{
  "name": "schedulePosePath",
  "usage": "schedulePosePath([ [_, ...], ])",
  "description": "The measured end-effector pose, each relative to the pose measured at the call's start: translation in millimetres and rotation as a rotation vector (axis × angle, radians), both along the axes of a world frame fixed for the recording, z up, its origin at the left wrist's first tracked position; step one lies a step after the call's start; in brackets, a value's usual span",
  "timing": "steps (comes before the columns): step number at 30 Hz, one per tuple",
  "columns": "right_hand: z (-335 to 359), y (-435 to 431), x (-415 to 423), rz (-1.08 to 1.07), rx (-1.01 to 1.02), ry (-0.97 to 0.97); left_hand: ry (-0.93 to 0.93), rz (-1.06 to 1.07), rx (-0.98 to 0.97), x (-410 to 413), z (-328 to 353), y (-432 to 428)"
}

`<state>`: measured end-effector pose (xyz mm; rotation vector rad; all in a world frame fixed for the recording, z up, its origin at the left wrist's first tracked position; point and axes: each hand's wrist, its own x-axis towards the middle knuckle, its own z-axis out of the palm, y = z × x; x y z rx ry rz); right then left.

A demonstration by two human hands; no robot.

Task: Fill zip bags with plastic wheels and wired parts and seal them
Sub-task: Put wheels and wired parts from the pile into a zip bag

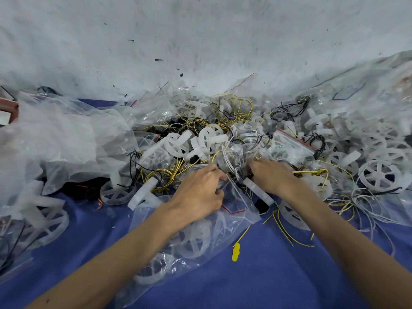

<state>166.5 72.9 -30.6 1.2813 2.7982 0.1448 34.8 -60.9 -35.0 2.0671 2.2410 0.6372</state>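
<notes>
Two bare hands were seen over a blue cloth [267, 282] on which a heap of parts was spread. The left hand [200, 192] was curled, the open mouth of one clear zip bag [223, 233] being pinched between its fingertips. This bag lay on the cloth at the near edge of the heap, partly under that hand and forearm, with its red seal strip [234, 211] showing just right of the wrist. At least three translucent bagged wheels [194, 241] could be counted through the plastic. The right hand [269, 172] was thrust into the heap just beyond the bag's mouth, its fingertips buried among white wires [234, 166]. Whether anything was grasped by it could not be told. Loose spoked wheels were too many and too overlapped to be counted. One large wheel [379, 175] was seen lying flat at the right, and two tilted wheels [210, 139] stood side by side at the heap's centre. At least three yellow wire bundles [231, 108] were made out: one at the back, one left of the left hand and one right of the right hand. Black wire tangles [289, 110] were mixed among them. A second zip bag [294, 141], also red-stripped, lay on the heap beyond the right hand. Crumpled clear plastic [66, 134] was piled at the left, the number of pieces not being discernible. One yellow tag [235, 253] lay on the cloth between the forearms. A white wall [200, 41] was seen behind the heap.
</notes>
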Motion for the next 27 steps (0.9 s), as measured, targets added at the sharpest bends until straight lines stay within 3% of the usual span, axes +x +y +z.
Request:
schedulePosePath([
  [4, -1, -6, -5, -0.014, 0.024, -0.045, -0.018, -0.021, 0.028, -1, -1, -1],
  [9, -8, 0, 1, 0.001, 0.005, 0.136, -0.073, -0.07, 0.074, -1, -1, -4],
  [11, -8, 1, 8, 0.002, 0.004, 0.299, -0.099, -0.1, 0.083, 0, -1, -5],
  [14, 3, -7, 19, 0.017, 0.002, 0.768, -0.134, -0.134, 0.082, 1, -1, -8],
  [16, 17, -20, 27, 0.034, -0.333, 1.159, -0.146, -0.147, 0.075, 2, 1, -9],
  [18, 27, -39, 32, 0.114, -0.878, 1.471, -0.179, -0.169, 0.069, 1, 1, -9],
  [21, 25, -65, 34, 0.17, -1.399, 1.551, -0.327, -0.183, 0.064, 0, 3, -9],
  [24, 12, -78, 31, 0.127, -1.522, 1.461, -0.536, -0.197, 0.053, 1, 9, -11],
  [27, 8, -81, 28, 0.083, -1.393, 1.374, -0.643, -0.168, 0.087, 3, 14, -13],
])
